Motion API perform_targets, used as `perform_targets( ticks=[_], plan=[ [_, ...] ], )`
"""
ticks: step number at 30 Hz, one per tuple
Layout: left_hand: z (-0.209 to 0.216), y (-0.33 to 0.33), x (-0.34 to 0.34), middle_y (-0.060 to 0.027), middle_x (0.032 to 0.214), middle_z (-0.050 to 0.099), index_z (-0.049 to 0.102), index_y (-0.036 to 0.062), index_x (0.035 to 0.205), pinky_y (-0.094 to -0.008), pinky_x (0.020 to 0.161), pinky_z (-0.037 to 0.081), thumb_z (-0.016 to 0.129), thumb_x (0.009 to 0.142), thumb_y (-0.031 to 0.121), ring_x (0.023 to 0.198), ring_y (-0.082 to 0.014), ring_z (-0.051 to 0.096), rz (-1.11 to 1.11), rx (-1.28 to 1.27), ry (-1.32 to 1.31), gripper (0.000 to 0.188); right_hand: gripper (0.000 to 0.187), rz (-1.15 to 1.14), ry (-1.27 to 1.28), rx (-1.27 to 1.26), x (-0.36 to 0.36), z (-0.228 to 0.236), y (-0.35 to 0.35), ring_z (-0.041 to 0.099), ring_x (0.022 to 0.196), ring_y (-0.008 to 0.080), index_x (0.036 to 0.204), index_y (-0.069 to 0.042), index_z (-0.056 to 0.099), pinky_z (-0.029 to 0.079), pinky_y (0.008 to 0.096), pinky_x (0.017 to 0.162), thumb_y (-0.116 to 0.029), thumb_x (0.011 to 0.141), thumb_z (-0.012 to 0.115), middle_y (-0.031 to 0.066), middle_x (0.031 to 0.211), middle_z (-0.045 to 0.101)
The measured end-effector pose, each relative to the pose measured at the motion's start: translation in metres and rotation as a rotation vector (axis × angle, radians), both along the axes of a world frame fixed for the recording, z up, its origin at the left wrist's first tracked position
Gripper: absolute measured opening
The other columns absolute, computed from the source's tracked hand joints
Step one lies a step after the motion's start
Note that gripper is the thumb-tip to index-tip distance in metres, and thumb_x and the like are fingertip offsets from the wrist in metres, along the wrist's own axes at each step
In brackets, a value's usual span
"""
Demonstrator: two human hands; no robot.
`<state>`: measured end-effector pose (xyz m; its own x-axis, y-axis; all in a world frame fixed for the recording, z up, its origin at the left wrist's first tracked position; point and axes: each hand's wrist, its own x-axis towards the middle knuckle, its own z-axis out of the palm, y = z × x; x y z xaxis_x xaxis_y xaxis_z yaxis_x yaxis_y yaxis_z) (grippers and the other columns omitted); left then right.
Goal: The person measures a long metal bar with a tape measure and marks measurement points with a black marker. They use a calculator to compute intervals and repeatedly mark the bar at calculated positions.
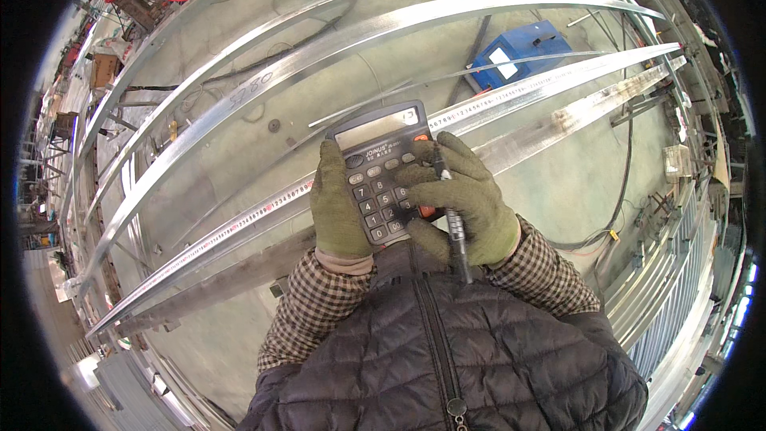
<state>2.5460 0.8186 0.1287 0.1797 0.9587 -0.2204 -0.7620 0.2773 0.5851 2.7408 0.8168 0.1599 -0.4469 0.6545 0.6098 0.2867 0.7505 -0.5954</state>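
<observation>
A dark grey calculator (388, 195) with a small screen and rows of keys is held in front of my chest. My left hand (341, 201), in a green work glove, is closed around its left edge. My right hand (471, 199), gloved the same way, has a black marker pen (456, 233) gripped between its fingers, the pen lying across the glove. Fingers of this hand reach over the right-hand keys of the calculator. Behind the calculator a long metal bar with a measuring tape (267, 211) along it runs from lower left to upper right.
Long steel bars (391, 19) lie across the frame beyond the tape, one with handwritten marks. A blue box-shaped machine (523, 52) sits on the floor among them. Black cables (618, 199) trail on the right, near stacked metal profiles (674, 271).
</observation>
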Motion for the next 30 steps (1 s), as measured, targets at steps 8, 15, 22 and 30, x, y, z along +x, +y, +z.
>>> perform_targets(
  ticks=[8, 15, 22, 30],
  plan=[
    [-0.002, 0.005, -0.001, -0.0239, 0.13, 0.073, 0.056, -0.0003, 0.147, -0.0455, 0.087, 0.072, 0.047, 0.113, 0.058, 0.11, -0.033, 0.079, 0.055, -0.04, -0.02, 0.068, 0.042, -0.081, 0.082, -0.122, 0.04, -0.014, -0.013, 0.067, 0.13, 0.039, 0.117, -0.012, 0.072, 0.042, 0.0564, 0.116, -0.014, 0.078, 0.088, 0.0128, 0.118, 0.081],
    [-0.01, 0.005, 0.016, -0.0189, 0.133, 0.074, 0.058, 0.0051, 0.148, -0.0442, 0.087, 0.072, 0.051, 0.115, 0.051, 0.111, -0.0311, 0.078, 0.164, -0.033, -0.009, 0.057, 0.035, -0.023, 0.014, -0.074, 0.063, -0.028, -0.012, 0.066, 0.129, 0.0392, 0.112, -0.011, 0.076, 0.046, 0.054, 0.115, -0.015, 0.079, 0.085, 0.0121, 0.121, 0.079],
    [-0.007, -0.001, 0.033, -0.0219, 0.132, 0.073, 0.059, -0.0005, 0.145, -0.0439, 0.086, 0.072, 0.052, 0.113, 0.054, 0.11, -0.0319, 0.079, 0.174, -0.179, 0.15, 0.063, 0.039, 0.061, 0.036, -0.118, 0.082, -0.012, -0.002, 0.071, 0.113, 0.0411, 0.115, -0.007, 0.078, 0.053, 0.051, 0.104, -0.011, 0.077, 0.084, 0.0149, 0.116, 0.078],
    [-0.005, 0.007, 0.043, -0.024, 0.131, 0.073, 0.058, -0.0032, 0.147, -0.0441, 0.085, 0.072, 0.051, 0.112, 0.058, 0.109, -0.0333, 0.079, 0.124, -0.097, 0.039, 0.071, 0.029, -0.021, 0.227, -0.214, 0.092, -0.017, 0.0, 0.075, 0.1, 0.0341, 0.114, -0.001, 0.074, 0.057, 0.0452, 0.096, -0.008, 0.086, 0.078, 0.017, 0.108, 0.079]
  ],
)
